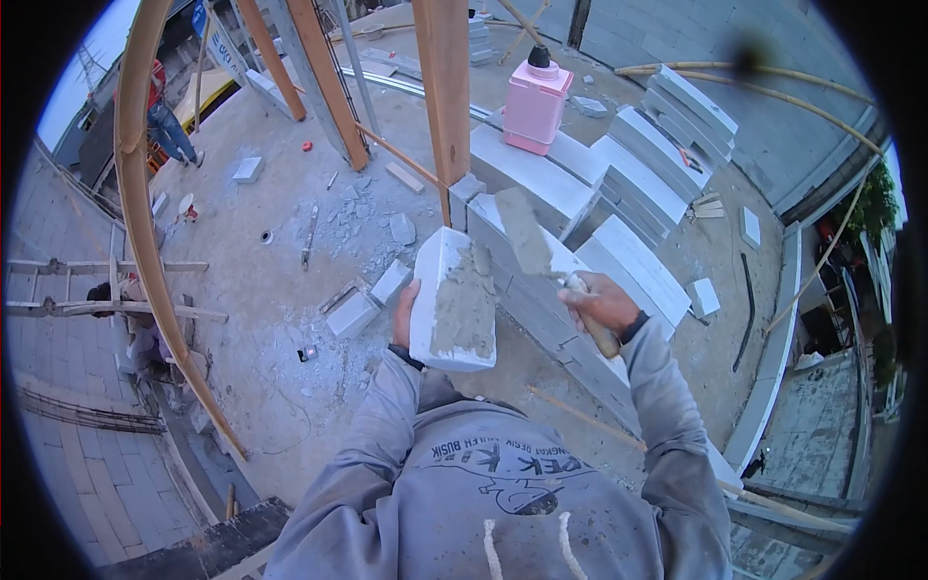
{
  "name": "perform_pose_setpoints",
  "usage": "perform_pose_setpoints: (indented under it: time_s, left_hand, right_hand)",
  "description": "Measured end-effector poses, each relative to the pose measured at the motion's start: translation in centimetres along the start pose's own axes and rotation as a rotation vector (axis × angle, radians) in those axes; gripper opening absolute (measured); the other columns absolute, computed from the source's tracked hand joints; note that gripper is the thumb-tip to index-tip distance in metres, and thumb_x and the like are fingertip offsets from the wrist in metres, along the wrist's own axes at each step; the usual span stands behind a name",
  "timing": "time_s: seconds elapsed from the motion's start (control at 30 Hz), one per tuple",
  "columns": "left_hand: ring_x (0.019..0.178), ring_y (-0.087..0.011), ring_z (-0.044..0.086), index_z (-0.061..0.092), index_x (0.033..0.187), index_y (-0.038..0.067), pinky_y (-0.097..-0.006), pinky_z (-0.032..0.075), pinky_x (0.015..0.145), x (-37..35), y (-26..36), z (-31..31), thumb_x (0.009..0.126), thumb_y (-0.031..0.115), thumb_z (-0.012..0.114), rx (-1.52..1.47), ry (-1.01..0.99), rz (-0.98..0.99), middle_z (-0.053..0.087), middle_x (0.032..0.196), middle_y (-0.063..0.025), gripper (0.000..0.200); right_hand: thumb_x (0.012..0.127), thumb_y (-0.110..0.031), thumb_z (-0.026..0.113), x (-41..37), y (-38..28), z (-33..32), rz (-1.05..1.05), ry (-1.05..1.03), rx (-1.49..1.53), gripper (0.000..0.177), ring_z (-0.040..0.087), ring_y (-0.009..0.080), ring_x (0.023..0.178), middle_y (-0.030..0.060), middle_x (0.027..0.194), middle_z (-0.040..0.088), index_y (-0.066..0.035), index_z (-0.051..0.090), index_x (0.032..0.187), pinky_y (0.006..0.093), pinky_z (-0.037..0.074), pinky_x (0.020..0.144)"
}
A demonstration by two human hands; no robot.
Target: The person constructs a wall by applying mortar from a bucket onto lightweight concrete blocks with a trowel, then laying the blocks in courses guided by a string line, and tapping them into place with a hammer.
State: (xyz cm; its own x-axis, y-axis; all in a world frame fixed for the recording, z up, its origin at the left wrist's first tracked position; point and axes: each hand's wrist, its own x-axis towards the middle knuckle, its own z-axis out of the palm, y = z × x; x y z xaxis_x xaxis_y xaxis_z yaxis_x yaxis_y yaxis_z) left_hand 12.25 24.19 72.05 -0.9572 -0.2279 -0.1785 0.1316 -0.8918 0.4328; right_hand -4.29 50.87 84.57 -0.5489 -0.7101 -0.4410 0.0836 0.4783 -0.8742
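In the head view my left hand grips a white lightweight concrete block from its left side, in front of my chest. Grey mortar coats the face of the block that is turned up and to the right. Wrapped round a wooden handle, my right hand holds a trowel whose blade points up and to the left, with grey mortar on it. The blade appears apart from the block. Beneath the trowel runs a low block wall.
A pink jug stands on white blocks behind the wall. More blocks are stacked at right. Timber posts rise ahead. Rubble, block offcuts and a level-like tool lie on the floor. Another person is at far left.
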Motion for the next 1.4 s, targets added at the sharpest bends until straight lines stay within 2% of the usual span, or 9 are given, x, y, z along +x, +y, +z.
perform_pose_setpoints:
  time_s: [0.27,0.37,0.43,0.53,0.87,1.13,1.2,1.33,1.4]
  left_hand:
    - [0.099,-0.0226,0.059,0.04,0.128,0.0,-0.0341,0.047,0.087,-0.1,-1.0,0.4,0.087,0.043,0.05,0.121,0.091,0.157,0.057,0.113,-0.0125,0.06]
    - [0.1,-0.0232,0.058,0.04,0.129,0.002,-0.0352,0.047,0.088,0.4,-1.0,1.1,0.086,0.044,0.051,0.123,0.091,0.108,0.057,0.113,-0.012,0.061]
    - [0.101,-0.0235,0.058,0.04,0.129,0.002,-0.0359,0.047,0.088,0.7,-1.3,2.1,0.086,0.044,0.05,0.134,0.118,0.141,0.056,0.114,-0.0121,0.061]
    - [0.107,-0.0261,0.054,0.038,0.131,0.003,-0.0382,0.044,0.093,0.9,-1.0,3.2,0.087,0.045,0.048,0.096,0.126,0.22,0.052,0.121,-0.0132,0.062]
    - [0.112,-0.0285,0.052,0.038,0.132,0.004,-0.0404,0.041,0.097,1.3,1.2,0.7,0.089,0.044,0.044,0.008,0.178,0.38,0.051,0.125,-0.0128,0.059]
    - [0.102,-0.0251,0.056,0.042,0.128,0.003,-0.0365,0.046,0.089,1.2,1.8,-0.4,0.088,0.042,0.048,0.084,0.181,0.276,0.055,0.116,-0.0122,0.056]
    - [0.094,-0.0218,0.06,0.046,0.124,0.003,-0.0334,0.049,0.082,1.3,1.4,-0.2,0.087,0.041,0.051,0.098,0.137,0.232,0.058,0.109,-0.0102,0.053]
    - [0.106,-0.0278,0.055,0.039,0.13,0.001,-0.0385,0.045,0.093,1.5,0.5,0.6,0.088,0.043,0.047,0.237,0.108,0.206,0.053,0.121,-0.0151,0.06]
    - [0.106,-0.0276,0.055,0.039,0.13,0.001,-0.0385,0.045,0.092,1.7,0.1,0.7,0.088,0.043,0.047,0.241,0.146,0.242,0.053,0.121,-0.0152,0.06]
  right_hand:
    - [0.085,-0.035,0.059,-0.3,-2.6,1.9,0.091,0.03,-0.409,0.037,0.057,0.0148,0.056,0.0082,0.073,0.058,0.001,0.057,0.093,0.0288,0.047,0.052]
    - [0.079,-0.028,0.062,0.2,-3.9,2.7,0.107,-0.044,-0.568,0.034,0.061,0.0235,0.066,0.0163,0.08,0.061,0.003,0.058,0.091,0.0343,0.049,0.061]
    - [0.07,-0.018,0.062,1.3,-2.4,2.8,-0.288,0.002,-0.833,0.03,0.061,0.0336,0.078,0.0231,0.086,0.061,0.004,0.058,0.09,0.0394,0.048,0.072]
    - [0.063,-0.011,0.059,0.2,-3.7,3.0,-0.175,-0.062,-0.832,0.032,0.059,0.0393,0.087,0.0252,0.089,0.061,0.004,0.058,0.091,0.0424,0.046,0.077]
    - [0.065,-0.012,0.058,-3.6,-1.6,4.1,-0.127,-0.09,-0.994,0.029,0.06,0.0389,0.085,0.0222,0.083,0.062,0.001,0.055,0.092,0.0454,0.047,0.073]
    - [0.069,-0.021,0.061,-3.4,-3.3,0.5,-0.249,-0.006,-0.908,0.023,0.06,0.0338,0.073,0.0162,0.073,0.06,-0.005,0.054,0.084,0.0412,0.046,0.066]
    - [0.065,-0.016,0.062,-1.6,-5.0,-0.2,-0.191,0.043,-0.894,0.024,0.061,0.0338,0.077,0.0163,0.078,0.061,-0.006,0.057,0.086,0.0439,0.047,0.069]
    - [0.065,-0.012,0.06,0.7,-5.1,0.3,-0.187,0.018,-0.997,0.018,0.061,0.0332,0.075,0.0177,0.077,0.062,-0.004,0.058,0.081,0.0434,0.047,0.067]
    - [0.063,-0.009,0.057,-0.6,-6.2,1.2,0.061,-0.147,-0.867,0.018,0.062,0.0337,0.072,0.0201,0.074,0.062,-0.001,0.06,0.08,0.0422,0.048,0.064]
